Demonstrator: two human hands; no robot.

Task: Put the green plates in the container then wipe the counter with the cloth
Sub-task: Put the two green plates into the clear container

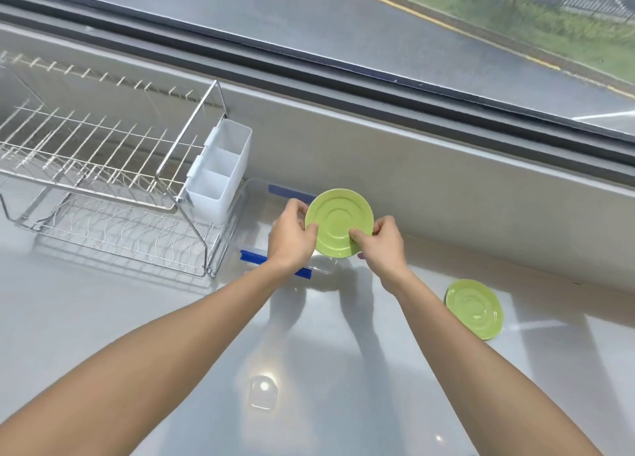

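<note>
I hold a small green plate [338, 220] with both hands, tilted toward me, above a clear container with blue clips [256, 211]. My left hand [290, 237] pinches its left edge and my right hand [379, 246] pinches its lower right edge. The container stands on the grey counter [171, 335] beside the dish rack, partly hidden behind my hands. A second green plate [475, 308] lies flat on the counter to the right. No cloth is in view.
A steel wire dish rack [103, 187] with a white cutlery holder [220, 170] stands at the left. A low grey wall [446, 187] and a window run along the back of the counter.
</note>
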